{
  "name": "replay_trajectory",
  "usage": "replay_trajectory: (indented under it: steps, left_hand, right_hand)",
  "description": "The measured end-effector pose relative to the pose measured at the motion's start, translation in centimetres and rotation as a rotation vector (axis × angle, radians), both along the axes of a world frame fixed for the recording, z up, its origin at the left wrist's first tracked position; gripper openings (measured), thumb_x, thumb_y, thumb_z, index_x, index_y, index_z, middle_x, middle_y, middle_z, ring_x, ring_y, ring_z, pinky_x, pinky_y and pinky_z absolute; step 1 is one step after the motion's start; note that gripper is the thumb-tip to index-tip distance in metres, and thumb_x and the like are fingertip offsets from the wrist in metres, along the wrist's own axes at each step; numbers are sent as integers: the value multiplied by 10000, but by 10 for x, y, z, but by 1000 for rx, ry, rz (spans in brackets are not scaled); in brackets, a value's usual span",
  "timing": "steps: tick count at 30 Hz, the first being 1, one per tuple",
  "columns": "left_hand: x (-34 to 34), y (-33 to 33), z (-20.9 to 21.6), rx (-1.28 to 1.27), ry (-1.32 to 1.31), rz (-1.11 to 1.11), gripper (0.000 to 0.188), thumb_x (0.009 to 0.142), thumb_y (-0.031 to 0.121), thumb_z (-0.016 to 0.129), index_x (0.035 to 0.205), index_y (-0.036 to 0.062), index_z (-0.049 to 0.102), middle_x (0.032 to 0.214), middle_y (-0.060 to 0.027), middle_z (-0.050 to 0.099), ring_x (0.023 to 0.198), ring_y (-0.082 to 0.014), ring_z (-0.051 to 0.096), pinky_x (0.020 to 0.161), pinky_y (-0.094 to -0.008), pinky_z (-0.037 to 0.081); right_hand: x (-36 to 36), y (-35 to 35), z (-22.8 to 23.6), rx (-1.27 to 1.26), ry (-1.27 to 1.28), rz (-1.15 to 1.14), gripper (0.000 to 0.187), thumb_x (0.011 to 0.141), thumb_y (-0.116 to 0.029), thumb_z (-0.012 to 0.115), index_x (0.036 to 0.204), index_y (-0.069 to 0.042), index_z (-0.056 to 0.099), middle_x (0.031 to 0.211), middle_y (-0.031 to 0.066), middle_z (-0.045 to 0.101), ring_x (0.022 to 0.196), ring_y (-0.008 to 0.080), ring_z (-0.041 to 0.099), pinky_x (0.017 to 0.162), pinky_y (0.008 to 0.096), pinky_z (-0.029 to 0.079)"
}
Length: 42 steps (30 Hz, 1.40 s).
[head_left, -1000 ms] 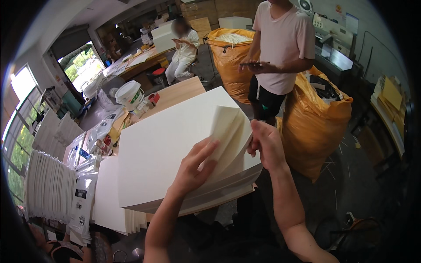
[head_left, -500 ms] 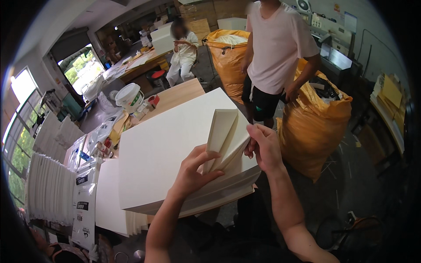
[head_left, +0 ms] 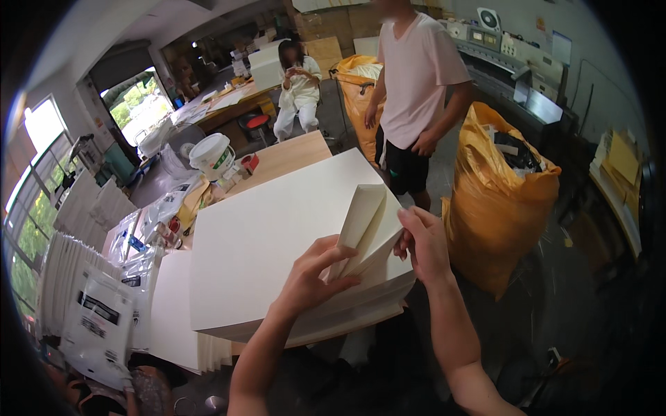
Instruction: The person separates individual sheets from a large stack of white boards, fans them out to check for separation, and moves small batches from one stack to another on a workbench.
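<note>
Plastic package point(head_left: 98, 322) has shifted; half-spread left fingers point(head_left: 322, 258) hold folded white paper point(head_left: 361, 213).

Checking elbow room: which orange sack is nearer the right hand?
The front sack, right of the standing person, with black stuff on top; the other sack, farther back, holds white material.

This 1 view looks from the person's head, through the left one of 2 fisheye cameras, facing down and forward, near above the left hand point(head_left: 310, 276), the right hand point(head_left: 424, 243) and the white stack point(head_left: 260, 249), and wide enough to reach the doorway point(head_left: 137, 107) at far left and the orange bag point(head_left: 496, 218) at right.
</note>
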<state>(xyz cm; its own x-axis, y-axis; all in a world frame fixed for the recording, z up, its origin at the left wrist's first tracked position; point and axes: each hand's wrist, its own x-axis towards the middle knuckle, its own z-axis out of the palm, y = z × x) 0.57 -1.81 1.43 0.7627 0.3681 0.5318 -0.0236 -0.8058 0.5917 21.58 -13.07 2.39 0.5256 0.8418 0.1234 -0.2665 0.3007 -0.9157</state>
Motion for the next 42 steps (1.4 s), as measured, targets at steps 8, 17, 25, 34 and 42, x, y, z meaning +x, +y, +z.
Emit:
replay_trajectory:
  steps: [8,17,25,34,42]
  left_hand:
    - [1,-1,-1,-49,-9,6,527,727,67,915,1209,122,711,1335,-127,659,1238,-328,636,1011,-435,555]
    - [7,-13,-1,469,247,32,781,735,211,896,1450,208,583,1581,-148,471,1169,-336,683,951,-430,589]
    - [19,0,-10,393,245,112,662,815,271,835,1404,83,597,1265,-150,705,1134,-340,693,931,-428,578]
    - [21,-5,-6,311,219,129,566,890,245,765,1414,108,602,1357,-176,651,1192,-352,673,930,-442,582]
    - [22,2,-6,293,53,42,412,899,-54,648,1221,188,733,1453,-210,579,1062,-394,735,880,-420,620]
  right_hand:
    - [-8,-41,-56,147,-1228,-717,276,876,-278,759,950,-69,595,975,149,619,900,335,619,798,438,484]
    - [-17,-47,-53,-107,-1369,33,357,841,-229,732,1170,-90,737,1222,192,672,1242,383,569,1060,521,440]
    - [-14,-38,-58,62,-1155,-104,208,868,-159,703,997,4,714,957,171,720,994,334,687,932,438,521]
    - [33,-61,-38,-544,-1348,-238,404,1005,-310,678,776,15,604,634,170,576,602,284,627,596,410,492]
    - [11,-14,-24,-55,-128,-88,437,1008,-313,668,700,-83,461,633,-14,536,544,71,519,479,270,369]
